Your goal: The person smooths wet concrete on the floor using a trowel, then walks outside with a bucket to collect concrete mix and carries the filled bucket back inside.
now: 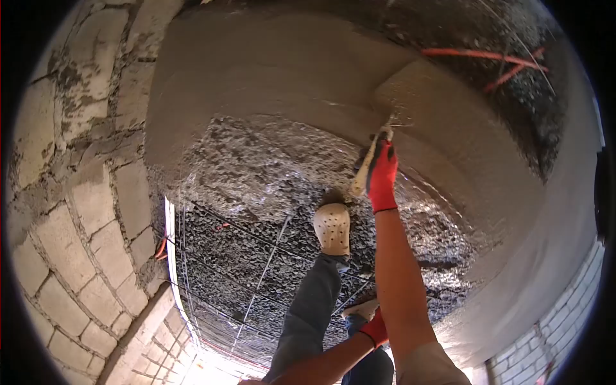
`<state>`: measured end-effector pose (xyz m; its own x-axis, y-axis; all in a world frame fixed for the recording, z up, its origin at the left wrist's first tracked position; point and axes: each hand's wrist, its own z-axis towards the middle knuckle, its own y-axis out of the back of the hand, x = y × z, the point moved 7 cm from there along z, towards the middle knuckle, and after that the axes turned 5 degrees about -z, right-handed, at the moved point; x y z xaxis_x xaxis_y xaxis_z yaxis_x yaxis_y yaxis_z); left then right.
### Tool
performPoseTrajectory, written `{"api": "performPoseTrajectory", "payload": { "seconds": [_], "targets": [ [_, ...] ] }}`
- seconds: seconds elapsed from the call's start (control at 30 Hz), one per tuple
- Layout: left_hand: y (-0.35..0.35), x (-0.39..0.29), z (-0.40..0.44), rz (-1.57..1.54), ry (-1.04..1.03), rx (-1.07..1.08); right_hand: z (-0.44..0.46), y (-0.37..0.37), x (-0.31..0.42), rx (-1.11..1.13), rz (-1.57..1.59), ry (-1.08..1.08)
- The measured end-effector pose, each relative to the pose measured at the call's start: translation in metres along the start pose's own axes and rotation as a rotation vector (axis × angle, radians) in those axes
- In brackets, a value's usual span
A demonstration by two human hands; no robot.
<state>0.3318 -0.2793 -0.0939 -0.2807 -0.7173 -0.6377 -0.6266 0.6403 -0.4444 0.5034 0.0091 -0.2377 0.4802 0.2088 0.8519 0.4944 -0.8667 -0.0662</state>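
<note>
My right hand [383, 173], in a red and black glove, is closed around a finishing trowel [364, 172]. The pale, narrow edge of the trowel faces me, so its full shape is hard to make out. It is at the border between smooth wet concrete [276, 64] and rougher, stony concrete [250, 154]. My left hand [377, 328], also red-gloved, is low down beside my legs, partly behind my right forearm. Its fingers are hidden.
A block wall [70, 250] runs along the left. Dark gravel [224, 256] with reinforcing bars [263, 282] surrounds my pale perforated clog [332, 228]. Orange tubes [481, 56] lie at the upper right. More smooth concrete [513, 276] curves along the right side.
</note>
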Motion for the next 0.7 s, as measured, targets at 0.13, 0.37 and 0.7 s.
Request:
{"api": "performPoseTrajectory", "payload": {
  "seconds": [0.13,0.37,0.7],
  "targets": [
    [0.028,-0.014,0.009,0.068,-0.035,-0.122,0.009,-0.105,-0.011,0.113,-0.115,-0.044],
    [0.097,-0.056,0.019,0.237,-0.073,-0.303,0.009,-0.252,0.007,0.291,-0.018,-0.305],
    [0.154,-0.115,0.020,0.510,-0.091,-0.423,-0.010,-0.343,0.028,0.574,-0.559,-0.078]
  ]
}}
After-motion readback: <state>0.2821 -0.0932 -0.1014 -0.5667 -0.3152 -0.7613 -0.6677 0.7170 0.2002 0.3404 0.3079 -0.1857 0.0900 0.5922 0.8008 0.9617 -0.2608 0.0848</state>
